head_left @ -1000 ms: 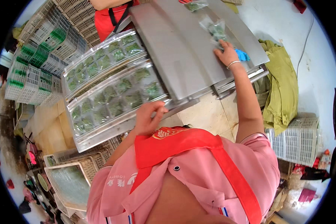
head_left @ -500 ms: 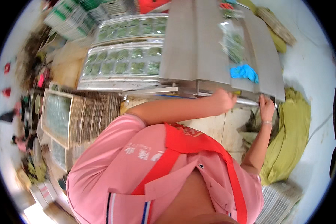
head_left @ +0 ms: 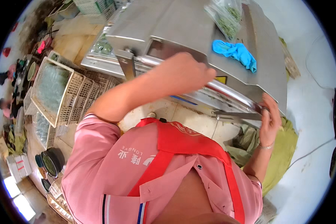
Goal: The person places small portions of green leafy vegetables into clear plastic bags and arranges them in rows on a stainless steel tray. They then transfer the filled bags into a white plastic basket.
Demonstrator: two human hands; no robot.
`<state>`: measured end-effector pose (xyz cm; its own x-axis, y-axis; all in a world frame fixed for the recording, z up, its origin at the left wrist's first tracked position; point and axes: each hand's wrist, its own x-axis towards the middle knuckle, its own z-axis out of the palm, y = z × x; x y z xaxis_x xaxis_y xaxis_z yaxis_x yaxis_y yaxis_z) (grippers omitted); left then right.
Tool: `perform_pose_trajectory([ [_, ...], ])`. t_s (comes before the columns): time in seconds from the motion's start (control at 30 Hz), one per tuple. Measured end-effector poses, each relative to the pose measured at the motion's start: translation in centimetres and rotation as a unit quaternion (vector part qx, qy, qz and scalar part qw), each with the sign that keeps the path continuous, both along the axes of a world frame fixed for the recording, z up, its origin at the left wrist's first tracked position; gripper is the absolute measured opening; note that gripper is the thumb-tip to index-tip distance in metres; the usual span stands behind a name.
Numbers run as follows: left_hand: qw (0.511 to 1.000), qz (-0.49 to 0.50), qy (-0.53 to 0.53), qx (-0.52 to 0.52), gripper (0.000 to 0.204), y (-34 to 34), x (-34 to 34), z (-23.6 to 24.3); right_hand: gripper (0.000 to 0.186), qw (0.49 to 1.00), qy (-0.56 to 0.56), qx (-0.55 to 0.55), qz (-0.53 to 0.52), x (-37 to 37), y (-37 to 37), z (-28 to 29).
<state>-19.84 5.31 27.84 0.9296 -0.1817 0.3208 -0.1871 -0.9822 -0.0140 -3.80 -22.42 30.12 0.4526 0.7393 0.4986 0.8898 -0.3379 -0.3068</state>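
Observation:
A stainless steel machine point(head_left: 168, 26) fills the far middle, with a shiny metal roller point(head_left: 237, 93) along its near edge. My left hand point(head_left: 192, 71) is closed, knuckles up, over the roller's middle stretch. Its fingertips are hidden, so I cannot make out what they hold. My right hand point(head_left: 269, 115) has its thumb and fingers around the roller's right end, beside the machine's corner. A crumpled blue glove point(head_left: 235, 54) lies on the steel top between and beyond my hands. Clear bags of green leaves point(head_left: 227, 22) rest farther back on it.
Stacked cream plastic crates point(head_left: 56, 89) holding clear bags stand on the left. A steel bracket point(head_left: 127, 64) juts out at the roller's left end. Olive-green sacking point(head_left: 283, 149) hangs or lies at the right, near a pale wall point(head_left: 306, 86). Tiled floor shows below the machine.
The view has come closer to the machine and turned. My left hand has shifted left along the roller, and my right hand remains at its right end.

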Motion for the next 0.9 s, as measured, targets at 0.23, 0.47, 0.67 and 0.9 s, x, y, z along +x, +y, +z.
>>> perform_pose_trajectory([
  [0.23,0.992,0.123,-0.033,0.001,0.031,14.5,-11.0,-0.9,0.045,0.997,-0.035,-0.064,-0.027,2.5,10.4,-4.4],
  [0.47,0.962,0.255,0.078,-0.059,0.027,26.6,-18.6,-15.2,0.071,0.971,-0.021,-0.226,0.079,-5.5,24.0,-17.5],
  [0.67,0.96,0.241,0.129,-0.068,0.028,29.2,-20.4,-22.6,0.073,0.977,0.003,-0.18,0.11,-6.4,26.1,-24.3],
  [0.9,0.945,0.083,0.087,-0.305,0.045,21.8,-13.4,-17.6,0.037,0.973,0.196,-0.019,0.118,-4.3,24.3,-24.6],
])
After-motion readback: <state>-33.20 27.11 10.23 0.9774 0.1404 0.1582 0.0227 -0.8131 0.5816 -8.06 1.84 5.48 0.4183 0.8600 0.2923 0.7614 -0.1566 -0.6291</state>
